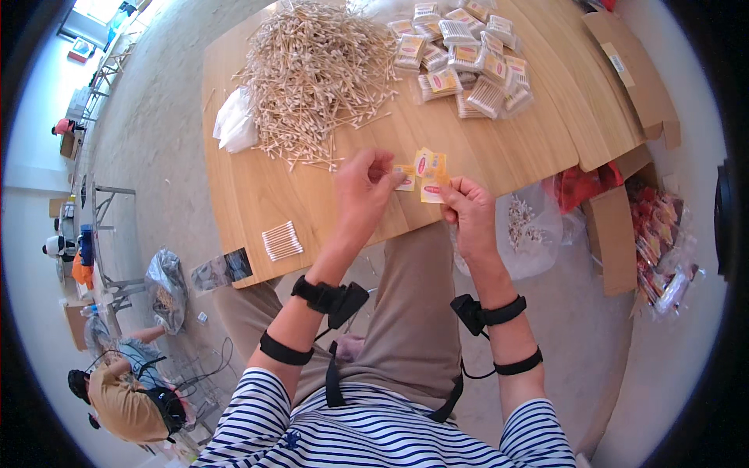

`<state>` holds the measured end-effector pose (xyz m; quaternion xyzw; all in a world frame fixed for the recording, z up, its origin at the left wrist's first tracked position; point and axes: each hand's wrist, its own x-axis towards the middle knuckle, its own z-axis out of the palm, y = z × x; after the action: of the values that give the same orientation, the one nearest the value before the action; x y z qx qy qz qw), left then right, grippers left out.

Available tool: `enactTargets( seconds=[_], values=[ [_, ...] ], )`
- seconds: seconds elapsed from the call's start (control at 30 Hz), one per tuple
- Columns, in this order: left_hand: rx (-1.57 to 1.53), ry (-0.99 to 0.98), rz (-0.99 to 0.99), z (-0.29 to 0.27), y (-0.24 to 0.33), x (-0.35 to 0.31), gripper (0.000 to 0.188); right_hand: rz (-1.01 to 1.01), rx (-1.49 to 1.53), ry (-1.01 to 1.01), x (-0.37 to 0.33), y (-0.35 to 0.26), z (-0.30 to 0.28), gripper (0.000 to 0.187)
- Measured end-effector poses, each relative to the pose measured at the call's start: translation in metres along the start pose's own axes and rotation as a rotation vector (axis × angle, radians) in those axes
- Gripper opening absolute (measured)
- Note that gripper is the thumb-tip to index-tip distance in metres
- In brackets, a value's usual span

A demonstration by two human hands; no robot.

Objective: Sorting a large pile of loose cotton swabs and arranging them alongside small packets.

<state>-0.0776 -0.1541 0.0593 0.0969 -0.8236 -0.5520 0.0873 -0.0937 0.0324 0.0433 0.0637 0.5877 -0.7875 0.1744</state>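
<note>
Over the near part of the wooden table, my right hand (471, 209) pinches a few small yellow-and-white paper cards (427, 165), fanned out with red printed marks. Just left of them, my left hand (363, 186) has its thumb and fingertips closed on another yellow card (404, 179). A neat row of cotton swabs (282, 241) lies near the table's left front edge. Beyond my left hand rises a large heap of loose cotton swabs (316, 74). Packed bags of swabs with yellow labels (468, 58) are piled at the far right.
White plastic bags (236, 122) lie beside the heap. Dark clear film (223, 270) hangs at the left table corner. To the right stand open cardboard boxes (608, 238) and a plastic bag with swabs (521, 234). Another person (129, 394) sits at lower left.
</note>
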Motion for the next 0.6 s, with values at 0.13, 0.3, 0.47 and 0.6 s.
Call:
enactTargets(
  seconds=[0.13, 0.3, 0.47, 0.6],
  values=[
    [-0.81, -0.247, -0.437, 0.0, 0.018, -0.016, 0.024, 0.118, 0.212, -0.074, -0.004, -0.003, 0.008, 0.015],
    [-0.91, -0.235, -0.443, 0.003, 0.018, -0.021, 0.027, 0.125, 0.224, -0.105, -0.007, -0.006, 0.01, 0.017],
    [-0.853, -0.171, -0.432, 0.005, 0.025, -0.022, 0.026, -0.048, -0.028, 0.051, -0.011, -0.001, 0.022, 0.023],
    [-0.655, -0.086, -0.369, -0.004, 0.006, -0.016, 0.024, -0.092, -0.293, 0.02, -0.012, 0.005, 0.015, 0.027]
  ],
)
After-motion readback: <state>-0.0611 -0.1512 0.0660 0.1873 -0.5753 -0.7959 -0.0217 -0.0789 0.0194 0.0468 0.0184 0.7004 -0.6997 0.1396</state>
